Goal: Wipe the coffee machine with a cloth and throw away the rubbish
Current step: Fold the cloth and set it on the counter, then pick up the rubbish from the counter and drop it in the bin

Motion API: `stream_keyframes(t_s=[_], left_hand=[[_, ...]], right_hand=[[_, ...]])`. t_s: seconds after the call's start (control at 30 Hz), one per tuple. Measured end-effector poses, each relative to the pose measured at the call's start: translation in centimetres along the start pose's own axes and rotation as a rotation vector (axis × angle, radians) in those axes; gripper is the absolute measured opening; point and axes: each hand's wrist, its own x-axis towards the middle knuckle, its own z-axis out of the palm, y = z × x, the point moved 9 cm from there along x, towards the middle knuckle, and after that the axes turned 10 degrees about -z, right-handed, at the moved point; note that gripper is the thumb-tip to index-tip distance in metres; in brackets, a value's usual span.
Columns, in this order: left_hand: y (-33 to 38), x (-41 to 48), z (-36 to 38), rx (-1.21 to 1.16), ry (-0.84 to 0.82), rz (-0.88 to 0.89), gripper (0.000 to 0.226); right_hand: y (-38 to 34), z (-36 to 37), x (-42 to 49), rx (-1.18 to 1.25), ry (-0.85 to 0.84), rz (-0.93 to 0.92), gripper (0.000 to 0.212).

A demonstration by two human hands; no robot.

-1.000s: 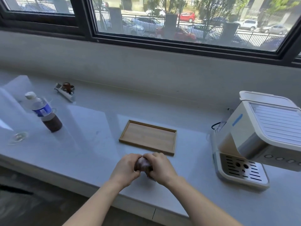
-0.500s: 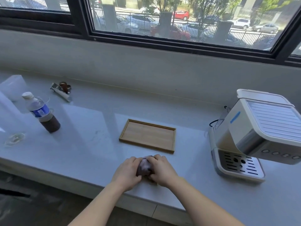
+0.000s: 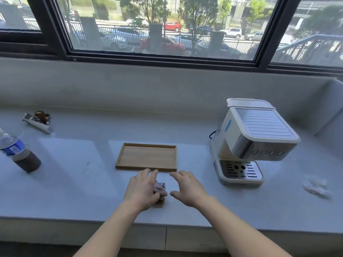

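A small bunched cloth point(image 3: 160, 189), greyish purple with a tan edge, lies on the white counter just in front of the wooden tray point(image 3: 146, 157). My left hand point(image 3: 142, 188) rests on the cloth's left side, thumb against it, fingers spread forward. My right hand point(image 3: 187, 186) hovers just right of the cloth, fingers apart and holding nothing. The white and steel coffee machine point(image 3: 254, 138) stands to the right with its drip grate facing me. A crumpled white tissue point(image 3: 316, 188) lies on the counter right of the machine.
At the left stand a plastic bottle point(image 3: 17, 153) with dark liquid and, further back, a portafilter and tamper point(image 3: 38, 120). The counter's front edge point(image 3: 167, 226) runs just below my wrists. A wall and window rise behind the counter.
Both hands were clasped together around the cloth. They have now parted: the right hand has let go and moved right, the cloth lies on the counter under the left hand. The view has tilted up.
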Motion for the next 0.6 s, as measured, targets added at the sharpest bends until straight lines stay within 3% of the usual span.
stream_keyframes(t_s=[0.6], left_hand=[[23.4,-4.2,1.8,0.027,0.008,0.375,0.069]], right_hand=[[14.0,-6.6,-18.1,0.019,0.184,0.335,0.065]])
